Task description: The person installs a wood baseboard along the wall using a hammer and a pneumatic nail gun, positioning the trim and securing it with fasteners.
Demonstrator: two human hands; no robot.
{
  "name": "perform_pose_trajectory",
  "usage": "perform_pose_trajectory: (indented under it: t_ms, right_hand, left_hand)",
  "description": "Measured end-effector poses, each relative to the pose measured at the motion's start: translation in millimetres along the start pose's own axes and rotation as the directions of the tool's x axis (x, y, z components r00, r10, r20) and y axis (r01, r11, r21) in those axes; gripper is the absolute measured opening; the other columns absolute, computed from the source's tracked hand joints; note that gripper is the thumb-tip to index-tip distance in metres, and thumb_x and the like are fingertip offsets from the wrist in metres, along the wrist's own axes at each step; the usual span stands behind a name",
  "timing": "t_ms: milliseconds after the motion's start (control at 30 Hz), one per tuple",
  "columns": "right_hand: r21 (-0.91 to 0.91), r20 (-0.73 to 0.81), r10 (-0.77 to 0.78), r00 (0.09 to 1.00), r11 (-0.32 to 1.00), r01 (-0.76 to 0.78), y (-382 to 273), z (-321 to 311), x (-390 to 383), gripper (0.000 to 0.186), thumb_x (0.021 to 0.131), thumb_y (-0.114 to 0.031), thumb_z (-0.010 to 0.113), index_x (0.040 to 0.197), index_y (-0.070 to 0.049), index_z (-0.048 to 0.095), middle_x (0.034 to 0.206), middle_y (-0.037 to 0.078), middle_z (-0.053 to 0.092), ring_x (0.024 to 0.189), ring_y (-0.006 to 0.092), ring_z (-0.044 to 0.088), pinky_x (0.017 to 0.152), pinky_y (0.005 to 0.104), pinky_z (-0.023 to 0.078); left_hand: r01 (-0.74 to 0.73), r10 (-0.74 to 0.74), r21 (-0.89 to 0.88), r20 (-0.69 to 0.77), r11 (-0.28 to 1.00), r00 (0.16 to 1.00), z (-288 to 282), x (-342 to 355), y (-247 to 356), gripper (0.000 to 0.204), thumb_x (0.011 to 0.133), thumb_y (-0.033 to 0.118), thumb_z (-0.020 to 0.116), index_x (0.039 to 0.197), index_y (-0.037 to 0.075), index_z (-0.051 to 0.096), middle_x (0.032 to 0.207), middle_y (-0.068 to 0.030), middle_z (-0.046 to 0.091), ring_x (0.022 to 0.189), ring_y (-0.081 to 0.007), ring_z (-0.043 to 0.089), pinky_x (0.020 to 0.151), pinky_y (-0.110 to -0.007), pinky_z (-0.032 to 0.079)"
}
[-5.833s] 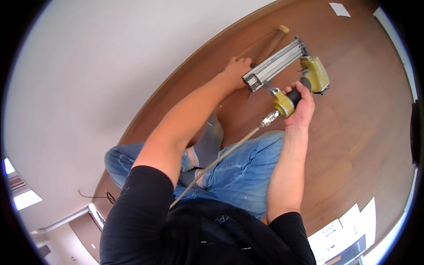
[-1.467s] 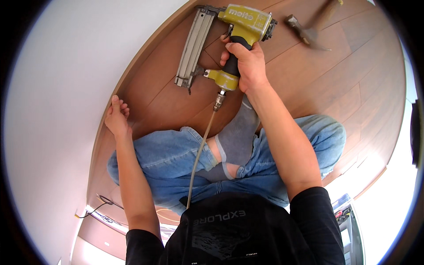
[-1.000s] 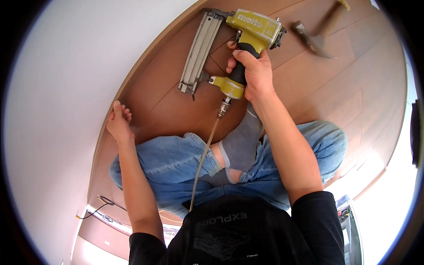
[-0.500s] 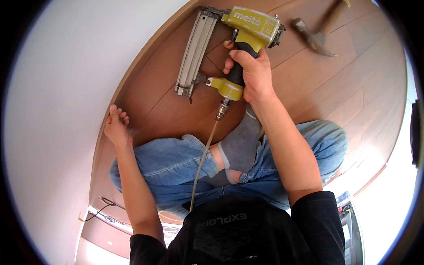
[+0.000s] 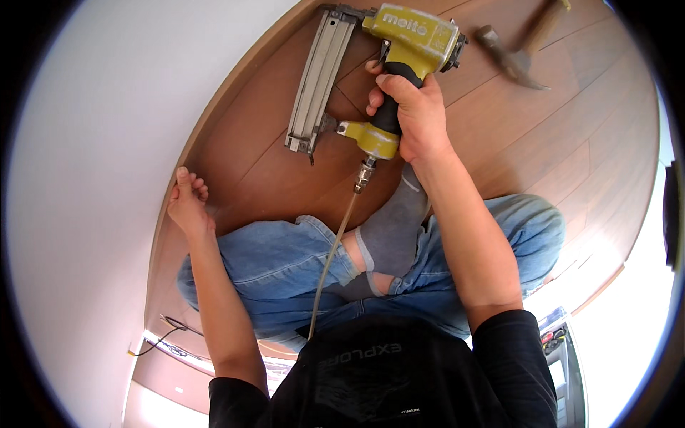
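Note:
My right hand (image 5: 421, 114) is wrapped around the black grip of a yellow-green pneumatic nail gun (image 5: 414, 36). The gun's long grey magazine (image 5: 322, 82) hangs on its left side, and its nose end reaches close to the wall edge at the top. From a metal coupling below the handle, a clear air hose (image 5: 330, 267) runs down toward my body. At the left, my left hand (image 5: 189, 200) has its fingers curled and its thumb against the brown baseboard (image 5: 214, 107) along the foot of the wall. What lies inside those fingers is hidden.
A claw hammer (image 5: 517, 60) with a wooden handle lies on the wood floor (image 5: 499, 128) at the upper right. My crossed legs in jeans (image 5: 278, 264) take up the middle. The white wall (image 5: 107, 178) rises at the left, with a dark cable (image 5: 160, 342) low beside it.
My right hand and the nail gun have shifted slightly right and upward. My left hand stays at the baseboard.

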State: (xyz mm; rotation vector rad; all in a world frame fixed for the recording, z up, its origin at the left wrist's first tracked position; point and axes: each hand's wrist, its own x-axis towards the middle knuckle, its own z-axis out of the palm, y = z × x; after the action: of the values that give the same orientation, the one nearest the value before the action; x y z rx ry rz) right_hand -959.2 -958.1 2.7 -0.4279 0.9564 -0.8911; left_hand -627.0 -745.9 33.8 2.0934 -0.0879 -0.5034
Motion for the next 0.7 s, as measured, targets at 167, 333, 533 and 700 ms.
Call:
perform_pose_trajectory:
  t_ms: [167,333,533,700]
  right_hand:
    - [-0.011,0.002,-0.008,1.000,1.000,0.008,0.5,0.7,0.5,0.020,0.090,0.001,0.063,0.109,0.002,0.062,0.106,0.011,0.069,0.068,0.0171,0.061,0.064,0.0357,0.056]
    - [-0.013,-0.005,-0.006,1.000,1.000,0.006,0.6,1.2,0.3,0.019,0.090,0.001,0.063,0.109,0.002,0.062,0.106,0.011,0.069,0.068,0.0171,0.061,0.064,0.0358,0.056]
    - [-0.008,0.009,-0.018,1.000,1.000,0.018,0.7,-0.2,-0.6,0.020,0.089,0.001,0.064,0.109,0.002,0.062,0.106,0.011,0.069,0.069,0.0173,0.062,0.064,0.0360,0.056]
    - [-0.029,0.015,-0.010,1.000,1.000,0.010,0.8,-0.7,-0.8,0.022,0.090,0.000,0.065,0.111,0.002,0.062,0.107,0.012,0.069,0.070,0.0174,0.063,0.064,0.0355,0.057]
  left_hand:
    - [-0.003,0.003,-0.003,-0.005,1.000,1.000,-0.1,0.1,-0.5,0.033,0.096,0.037,0.080,0.092,0.005,0.070,0.078,-0.0030,0.069,0.068,-0.0110,0.064,0.062,-0.024,0.053]
    - [-0.004,0.004,-0.020,0.019,1.000,1.000,-0.3,0.2,-0.8,0.034,0.095,0.037,0.081,0.092,0.005,0.070,0.078,-0.0031,0.069,0.068,-0.0113,0.064,0.062,-0.024,0.052]
    - [0.003,-0.003,-0.019,0.013,1.000,1.000,-0.6,2.6,-4.6,0.034,0.095,0.037,0.081,0.092,0.005,0.070,0.077,-0.0031,0.068,0.067,-0.0113,0.064,0.061,-0.023,0.052]
    - [0.011,-0.010,-0.014,0.024,1.000,1.000,-2.0,1.4,-4.3,0.034,0.095,0.037,0.081,0.092,0.005,0.070,0.078,-0.0031,0.068,0.068,-0.0111,0.064,0.061,-0.023,0.052]
